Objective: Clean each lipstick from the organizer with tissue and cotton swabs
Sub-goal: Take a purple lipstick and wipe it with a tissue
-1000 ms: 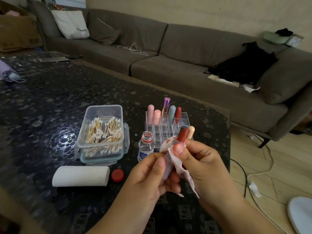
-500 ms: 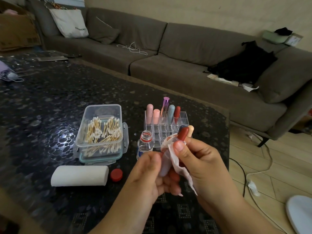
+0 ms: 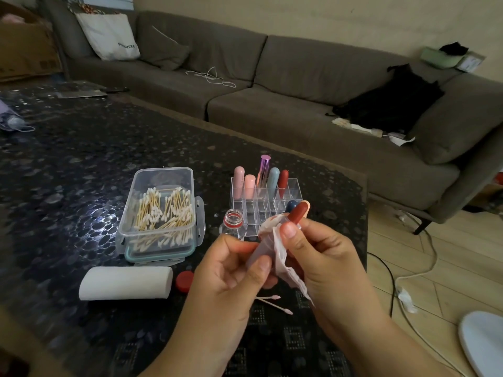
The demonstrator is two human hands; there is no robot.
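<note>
A dark red lipstick is held tilted above the table, its lower part wrapped in a stained tissue. My right hand pinches the tissue round the lipstick with thumb and fingers. My left hand grips the lipstick's lower end through the tissue. Behind them stands the clear organizer with several lipsticks upright in its back row. A clear box of cotton swabs sits to the left, and a tissue roll lies in front of it.
A small open bottle stands by the organizer, its red cap near the roll. Two used swabs lie on the dark table under my hands. A grey sofa runs behind; cables trail on the floor at right.
My left thumb has shifted lower along the wrapped lipstick, and both hands have turned slightly. The used swabs under them now show.
</note>
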